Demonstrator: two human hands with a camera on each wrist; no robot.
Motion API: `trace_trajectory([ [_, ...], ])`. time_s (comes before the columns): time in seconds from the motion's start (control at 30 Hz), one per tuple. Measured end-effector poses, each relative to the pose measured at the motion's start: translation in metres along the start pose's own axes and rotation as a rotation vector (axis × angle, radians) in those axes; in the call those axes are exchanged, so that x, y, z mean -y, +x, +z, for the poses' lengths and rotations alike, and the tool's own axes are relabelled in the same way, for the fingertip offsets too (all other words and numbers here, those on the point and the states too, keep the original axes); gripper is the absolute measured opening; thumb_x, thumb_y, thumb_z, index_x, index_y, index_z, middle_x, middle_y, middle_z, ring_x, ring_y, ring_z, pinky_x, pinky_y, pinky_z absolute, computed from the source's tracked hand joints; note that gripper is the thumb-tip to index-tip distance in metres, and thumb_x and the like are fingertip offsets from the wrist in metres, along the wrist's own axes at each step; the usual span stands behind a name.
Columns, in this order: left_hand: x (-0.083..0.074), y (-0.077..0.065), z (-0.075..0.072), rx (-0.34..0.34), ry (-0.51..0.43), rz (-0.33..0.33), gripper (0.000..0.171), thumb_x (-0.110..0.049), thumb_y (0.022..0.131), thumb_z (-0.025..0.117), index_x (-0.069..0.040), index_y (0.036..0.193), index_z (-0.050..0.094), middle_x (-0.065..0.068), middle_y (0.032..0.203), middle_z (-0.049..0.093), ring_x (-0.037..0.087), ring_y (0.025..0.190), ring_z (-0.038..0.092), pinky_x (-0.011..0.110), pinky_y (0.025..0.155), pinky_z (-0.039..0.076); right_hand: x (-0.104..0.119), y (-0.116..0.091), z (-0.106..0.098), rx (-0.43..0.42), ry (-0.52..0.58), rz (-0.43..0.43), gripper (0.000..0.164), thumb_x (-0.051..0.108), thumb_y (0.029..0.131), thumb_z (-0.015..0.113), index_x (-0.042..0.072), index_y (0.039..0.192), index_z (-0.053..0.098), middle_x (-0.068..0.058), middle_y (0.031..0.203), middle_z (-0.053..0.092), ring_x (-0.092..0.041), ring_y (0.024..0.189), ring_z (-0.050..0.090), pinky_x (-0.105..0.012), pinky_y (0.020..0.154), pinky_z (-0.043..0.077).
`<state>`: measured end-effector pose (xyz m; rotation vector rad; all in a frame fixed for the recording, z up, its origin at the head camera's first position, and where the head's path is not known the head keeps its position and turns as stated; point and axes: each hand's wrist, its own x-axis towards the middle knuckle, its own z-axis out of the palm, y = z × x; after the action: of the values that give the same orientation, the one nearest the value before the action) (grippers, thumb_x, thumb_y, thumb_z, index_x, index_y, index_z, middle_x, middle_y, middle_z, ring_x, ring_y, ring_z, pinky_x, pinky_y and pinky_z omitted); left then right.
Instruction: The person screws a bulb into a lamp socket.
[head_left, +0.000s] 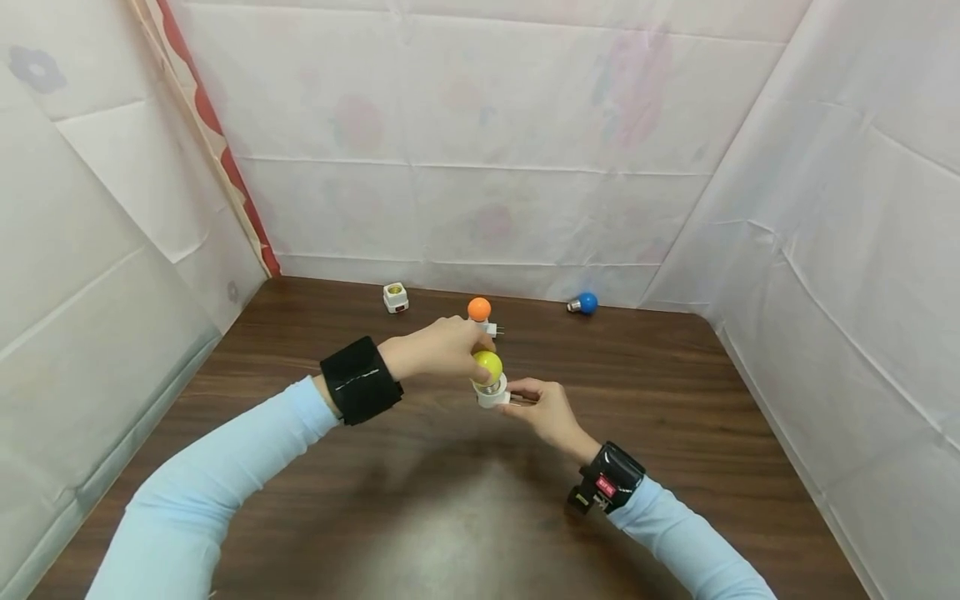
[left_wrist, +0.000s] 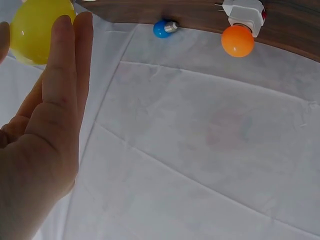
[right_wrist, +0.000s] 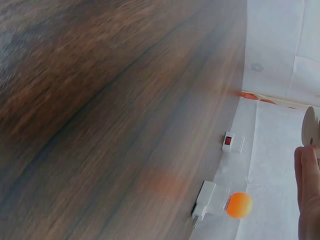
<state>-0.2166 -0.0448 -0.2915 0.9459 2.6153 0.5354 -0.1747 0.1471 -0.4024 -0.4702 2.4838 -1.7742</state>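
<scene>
A yellow light bulb [head_left: 489, 364] is pinched between the thumb and fingers of my left hand [head_left: 442, 350]. Its metal base meets the mouth of a white plug-in lamp socket [head_left: 491, 395]. My right hand [head_left: 551, 414] grips that socket from the right, fingers and thumb near its plug prongs. In the left wrist view the left fingers lie along the side of the yellow bulb [left_wrist: 37, 30]. Only part of the white socket [right_wrist: 311, 127] and the fingers of the right hand [right_wrist: 309, 185] show in the right wrist view.
Behind the hands stands an orange bulb [head_left: 479, 309] in another white plug-in socket [head_left: 491, 329]. A white socket with a red switch [head_left: 395, 297] sits at back left, and a blue bulb [head_left: 587, 302] lies at back right. White sheeting [head_left: 480, 167] walls the wooden table [head_left: 637, 375].
</scene>
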Motion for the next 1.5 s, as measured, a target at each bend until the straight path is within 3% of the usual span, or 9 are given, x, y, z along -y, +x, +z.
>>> trace_trajectory([
  [0.33,-0.003,0.008,0.0,0.003,0.115,-0.056,0.028,-0.028,0.08,0.068,-0.011,0.101,0.067,-0.002,0.084,0.062,0.013,0.072,0.053,0.023,0.062,0.044,0.006,0.0,0.007,-0.06,0.036,0.01,0.028,-0.001,0.074,0.073,-0.007,0.101,0.067,-0.023,0.104,0.065,-0.033,0.097,0.064,-0.025,0.077,0.053],
  [0.6,-0.001,0.008,0.0,0.01,0.119,-0.06,0.029,-0.029,0.081,0.068,-0.009,0.102,0.067,-0.002,0.084,0.063,0.013,0.072,0.053,0.023,0.062,0.044,-0.028,0.009,0.013,-0.094,0.089,0.012,0.03,0.002,0.071,0.076,-0.003,0.101,0.068,-0.02,0.103,0.066,-0.027,0.094,0.065,-0.024,0.075,0.054],
  [0.8,-0.002,0.006,-0.001,-0.021,0.126,-0.074,0.031,-0.031,0.08,0.069,-0.008,0.102,0.067,-0.001,0.084,0.064,0.012,0.07,0.056,0.023,0.062,0.046,-0.029,0.01,0.016,-0.114,0.122,-0.01,0.03,-0.001,0.072,0.074,-0.004,0.101,0.068,-0.021,0.102,0.066,-0.021,0.089,0.066,-0.024,0.072,0.054],
  [0.93,-0.003,0.006,-0.001,-0.015,0.152,-0.076,0.029,-0.032,0.08,0.069,-0.009,0.098,0.068,-0.002,0.078,0.062,0.011,0.065,0.053,0.021,0.058,0.043,-0.028,0.01,0.018,-0.09,0.149,0.024,0.031,-0.001,0.073,0.073,-0.005,0.103,0.067,-0.021,0.105,0.065,-0.021,0.092,0.065,-0.023,0.075,0.054],
  [1.17,-0.007,0.011,-0.003,-0.015,0.201,-0.05,0.028,-0.033,0.079,0.07,-0.008,0.093,0.07,-0.001,0.074,0.06,0.013,0.064,0.05,0.022,0.056,0.041,-0.002,0.003,0.015,-0.093,0.16,0.014,0.031,-0.006,0.074,0.07,-0.011,0.104,0.064,-0.026,0.105,0.063,-0.027,0.094,0.064,-0.023,0.075,0.054],
  [1.5,-0.009,0.014,0.0,0.031,0.206,-0.045,0.025,-0.03,0.08,0.069,-0.009,0.093,0.069,0.0,0.077,0.061,0.012,0.064,0.05,0.022,0.056,0.041,-0.003,-0.001,0.015,-0.086,0.142,0.01,0.029,-0.005,0.073,0.071,-0.012,0.101,0.065,-0.025,0.102,0.065,-0.022,0.091,0.065,-0.025,0.077,0.054],
])
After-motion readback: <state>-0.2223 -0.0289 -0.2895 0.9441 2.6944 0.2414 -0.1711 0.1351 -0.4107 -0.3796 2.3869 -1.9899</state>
